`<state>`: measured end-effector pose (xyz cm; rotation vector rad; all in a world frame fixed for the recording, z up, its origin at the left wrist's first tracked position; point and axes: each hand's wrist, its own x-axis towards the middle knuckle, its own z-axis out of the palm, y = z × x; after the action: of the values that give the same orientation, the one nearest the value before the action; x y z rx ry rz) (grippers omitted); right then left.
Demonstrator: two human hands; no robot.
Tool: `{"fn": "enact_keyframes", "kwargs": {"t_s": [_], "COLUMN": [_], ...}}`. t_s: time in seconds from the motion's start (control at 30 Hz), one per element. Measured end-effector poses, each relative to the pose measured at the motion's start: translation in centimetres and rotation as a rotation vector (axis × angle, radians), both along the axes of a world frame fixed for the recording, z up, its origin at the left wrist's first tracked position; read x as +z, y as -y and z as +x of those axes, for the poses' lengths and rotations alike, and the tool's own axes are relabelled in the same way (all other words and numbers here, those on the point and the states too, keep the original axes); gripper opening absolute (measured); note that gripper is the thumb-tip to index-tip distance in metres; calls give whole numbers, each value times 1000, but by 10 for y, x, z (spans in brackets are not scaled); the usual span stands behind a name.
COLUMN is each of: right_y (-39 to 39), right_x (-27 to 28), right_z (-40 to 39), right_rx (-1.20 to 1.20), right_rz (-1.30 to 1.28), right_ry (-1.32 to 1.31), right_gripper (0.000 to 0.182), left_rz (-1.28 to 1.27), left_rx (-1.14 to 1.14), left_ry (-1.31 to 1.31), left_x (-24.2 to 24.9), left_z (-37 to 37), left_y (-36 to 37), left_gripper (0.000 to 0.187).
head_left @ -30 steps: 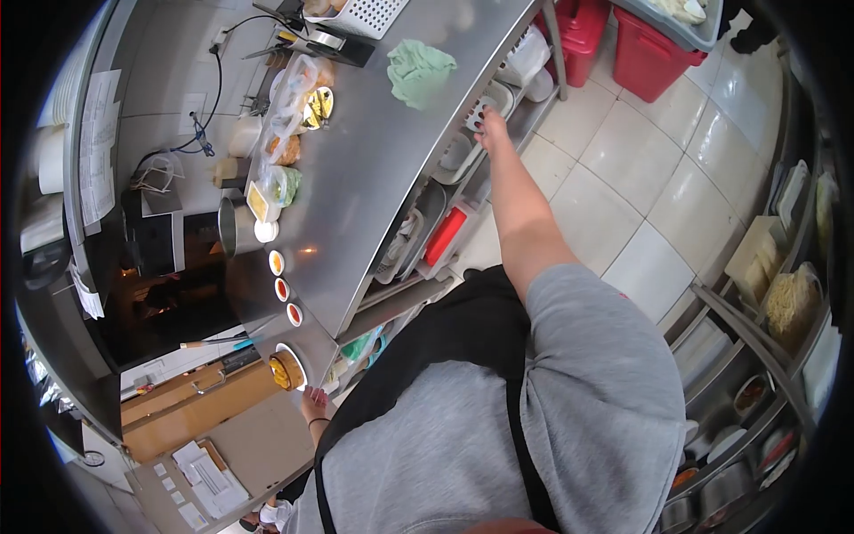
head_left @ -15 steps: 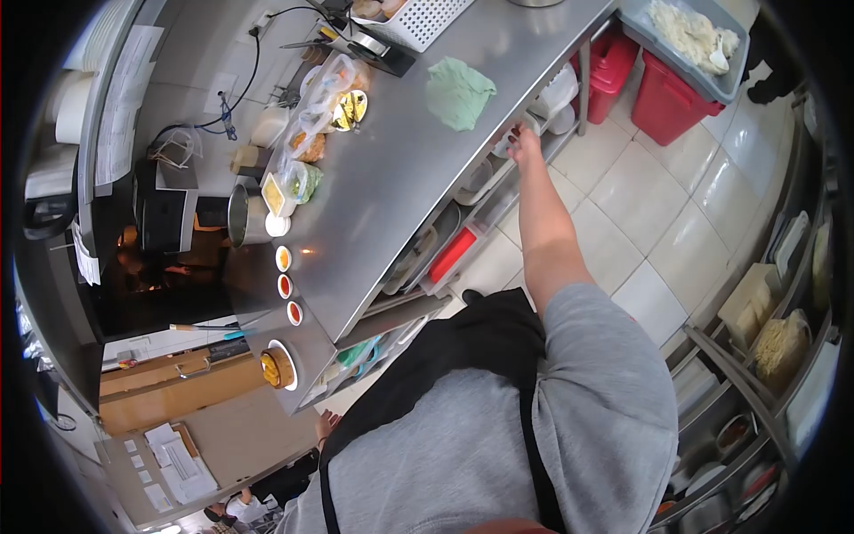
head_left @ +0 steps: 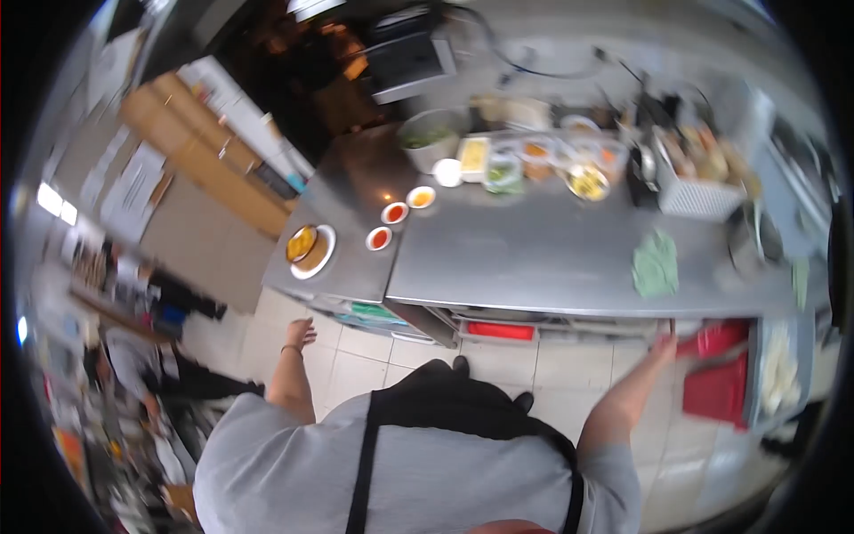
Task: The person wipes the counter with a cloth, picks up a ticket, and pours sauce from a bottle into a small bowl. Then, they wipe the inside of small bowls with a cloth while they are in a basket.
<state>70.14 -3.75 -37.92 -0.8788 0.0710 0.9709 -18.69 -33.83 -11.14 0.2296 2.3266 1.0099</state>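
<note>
My left hand (head_left: 301,333) hangs in the air beside the front edge of the counter, empty, its fingers stretched out. Nearest to it on the steel counter (head_left: 534,267) is a white plate (head_left: 325,258) with a flat brown food and a small dish of yellow pieces (head_left: 302,242). Three small white cups stand behind it: two hold red sauce (head_left: 380,238), the other an orange-yellow one (head_left: 421,198). At the counter's front edge on the right is my right hand (head_left: 664,343), smeared by motion. Whether it holds anything cannot be made out.
Food containers, a steel pot (head_left: 429,142) and a white basket (head_left: 703,200) line the counter's back. A green cloth (head_left: 656,264) lies at the right. Red bins (head_left: 717,390) and a grey tub (head_left: 758,383) stand beyond my right hand. Another person (head_left: 133,356) is at far left.
The view has swung round to the left and blurred. My left hand has come fully into view. My right hand has left the shelf opening beneath the counter or sits at its edge.
</note>
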Motion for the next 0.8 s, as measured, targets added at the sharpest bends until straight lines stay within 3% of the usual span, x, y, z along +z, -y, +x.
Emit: {"fn": "enact_keyframes", "kwargs": {"t_s": [0.03,0.1,0.13,0.2,0.27,0.33,0.37,0.47,0.6,0.7,0.8], "right_y": [5,35,45,53,34,-13,-39,-28,-12,-28,-45], "right_x": [-27,31,91,162,239,253,255,339,338,303,289], "right_z": [22,21,0,-37,-110,-188,-238,-471,-691,-805,-872], "right_rx": [-86,-376,-426,-364,-75,167,362,797,1422,1550,1514], "right_rz": [-79,-273,-382,95,317,231,309,298,332,320,111], "right_ry": [71,96,123,121,257,424,518,627,724,1020,941], "right_gripper": [22,30,31,29,24,27,29,18,11,12,12], "left_rz": [5,33,59,174,362,455,368,542,544,544,550], "left_rx": [39,95,122,219,231,310,144,410,338,279,231], "left_ry": [14,45,59,92,203,26,-42,46,100,172,250], "left_x": [-6,-22,-28,-40,-77,-57,-71,-52,-45,-37,-33], "left_z": [-2,-16,-23,-47,-104,-102,-132,-149,-171,-178,-177], "left_y": [-2,-3,-4,-7,-6,-21,-22,-49,-65,-76,-84], "left_gripper": [29,29,29,27,22,14,13,17,23,26,28]}}
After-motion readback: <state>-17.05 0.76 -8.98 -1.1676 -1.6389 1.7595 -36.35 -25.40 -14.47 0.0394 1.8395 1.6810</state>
